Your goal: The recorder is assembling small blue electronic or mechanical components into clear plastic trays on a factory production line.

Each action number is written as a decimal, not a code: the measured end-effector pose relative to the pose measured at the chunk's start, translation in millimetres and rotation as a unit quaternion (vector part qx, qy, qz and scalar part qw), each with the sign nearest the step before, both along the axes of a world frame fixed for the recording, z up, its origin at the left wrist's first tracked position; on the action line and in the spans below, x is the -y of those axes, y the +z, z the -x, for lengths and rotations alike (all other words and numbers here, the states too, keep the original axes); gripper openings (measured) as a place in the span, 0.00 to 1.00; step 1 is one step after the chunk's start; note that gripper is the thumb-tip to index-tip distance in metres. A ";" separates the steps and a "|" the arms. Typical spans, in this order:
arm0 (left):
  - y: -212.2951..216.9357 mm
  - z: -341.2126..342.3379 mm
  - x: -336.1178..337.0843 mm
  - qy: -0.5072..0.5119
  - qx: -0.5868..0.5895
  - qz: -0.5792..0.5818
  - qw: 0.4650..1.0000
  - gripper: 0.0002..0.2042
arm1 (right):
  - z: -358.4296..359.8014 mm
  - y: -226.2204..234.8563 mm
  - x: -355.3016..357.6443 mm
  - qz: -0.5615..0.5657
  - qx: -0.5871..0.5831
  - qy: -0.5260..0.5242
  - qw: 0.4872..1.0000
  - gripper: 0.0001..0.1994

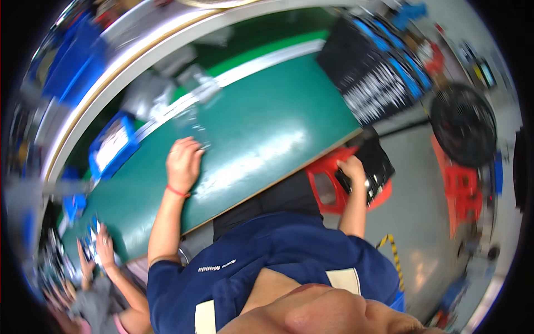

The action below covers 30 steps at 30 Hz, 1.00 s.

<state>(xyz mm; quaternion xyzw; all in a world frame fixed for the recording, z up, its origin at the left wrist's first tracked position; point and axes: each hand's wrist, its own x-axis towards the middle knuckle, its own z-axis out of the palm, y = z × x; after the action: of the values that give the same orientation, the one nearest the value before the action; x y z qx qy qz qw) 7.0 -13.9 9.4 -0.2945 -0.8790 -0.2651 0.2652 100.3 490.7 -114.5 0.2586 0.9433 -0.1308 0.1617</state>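
My left hand (184,162) rests on the green tabletop (261,119), fingers stretched forward and close together, with a red band at the wrist. Just beyond its fingertips lies a crumpled piece of clear plastic (194,123); whether the fingers touch it is hard to tell. Off the table's near edge, my right hand (352,170) is closed at the left side of a glossy black sheet-like thing (376,158), whose exact kind I cannot make out. That black thing lies over a red plastic stool (322,186), partly covering its seat.
Black stacked crates (370,69) with blue parts stand at the table's far right end. A blue bin (114,146) and clear bags (147,97) line the far side. Beside the table is a black fan (463,125). At lower left, another person's hands (103,245) work on the tabletop.
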 end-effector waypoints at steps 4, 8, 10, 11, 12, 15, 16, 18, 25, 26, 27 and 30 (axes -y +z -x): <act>2.1 -21.5 -18.8 -0.016 -0.007 -0.029 0.999 0.09 | 10.8 130.6 88.3 0.655 -0.032 0.178 0.733 0.11; 2.5 -41.8 -42.3 -0.036 -0.037 0.006 0.999 0.09 | 64.3 142.5 210.1 0.640 -0.226 0.184 0.711 0.29; -0.4 -43.7 -55.0 -0.072 -0.074 0.029 0.994 0.10 | 87.4 141.7 259.5 0.589 -0.306 0.129 0.737 0.34; -5.2 -43.0 -58.3 -0.100 -0.076 0.039 0.991 0.14 | 94.8 143.8 273.7 0.605 -0.300 0.115 0.729 0.34; -3.2 -44.5 -59.2 -0.094 -0.078 0.038 0.992 0.14 | 102.5 142.7 283.2 0.623 -0.290 0.103 0.719 0.35; -0.4 -49.9 -48.9 -0.027 0.033 -0.211 0.977 0.22 | 114.2 130.6 290.1 0.693 -0.235 0.096 0.675 0.33; -3.2 -49.5 -53.9 -0.019 0.165 -0.452 0.876 0.21 | 116.1 127.8 291.8 0.729 -0.193 0.083 0.651 0.32; -16.7 -37.0 -39.6 -0.047 0.335 -0.586 0.736 0.19 | 113.2 122.0 294.2 0.746 -0.158 0.088 0.641 0.33; -18.9 -31.1 -42.8 -0.164 0.507 -0.603 0.593 0.06 | 104.8 116.1 294.3 0.704 -0.204 0.175 0.657 0.38; -18.2 -31.8 -44.7 -0.161 0.504 -0.612 0.588 0.06 | 106.9 110.3 293.1 0.704 -0.203 0.176 0.658 0.38; -20.3 -32.3 -45.6 -0.180 0.503 -0.624 0.570 0.05 | 110.6 99.6 292.1 0.655 -0.237 0.262 0.668 0.39; -23.6 -31.5 -47.8 -0.153 0.499 -0.605 0.602 0.04 | 106.3 106.4 292.8 0.645 -0.217 0.283 0.676 0.42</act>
<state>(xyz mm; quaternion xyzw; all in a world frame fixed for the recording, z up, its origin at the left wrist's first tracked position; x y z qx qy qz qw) 38.5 33.9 -14.2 -0.0187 -0.4557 -0.8787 -0.1412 -6.0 197.9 -8.1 -0.2249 0.6620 -0.7067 0.1088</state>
